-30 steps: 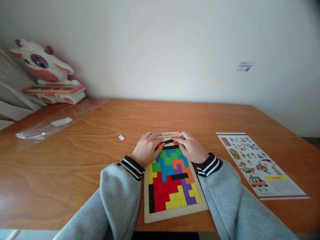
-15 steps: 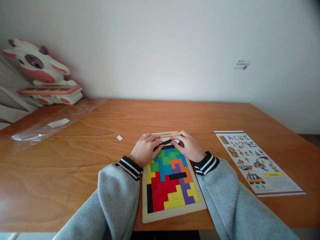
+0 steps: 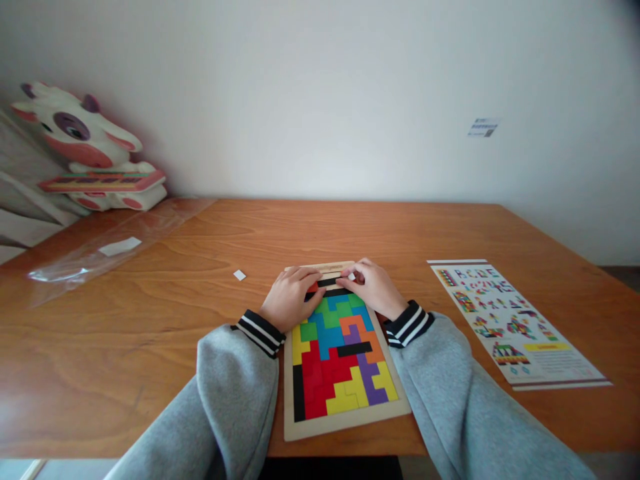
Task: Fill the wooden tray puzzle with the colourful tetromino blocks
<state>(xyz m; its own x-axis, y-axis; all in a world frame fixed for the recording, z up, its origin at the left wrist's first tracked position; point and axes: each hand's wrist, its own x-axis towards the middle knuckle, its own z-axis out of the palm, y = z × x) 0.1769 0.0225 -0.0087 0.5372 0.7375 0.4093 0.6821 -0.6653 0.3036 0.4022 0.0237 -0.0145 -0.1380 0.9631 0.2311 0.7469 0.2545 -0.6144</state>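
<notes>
Both hands, left (image 3: 290, 300) and right (image 3: 373, 288), press curled fingertips on a black bar (image 3: 330, 283) lying crosswise at the far end of the puzzle board (image 3: 345, 420), lengthwise toward the wall.

My wooden table (image 3: 300, 233) runs up to a plain white wall (image 3: 320, 87) in soft, even light.

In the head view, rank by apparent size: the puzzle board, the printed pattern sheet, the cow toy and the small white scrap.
1. puzzle board and printed pattern sheet: look alike, unranked.
2. cow toy, though farther from the camera.
3. small white scrap.
</notes>
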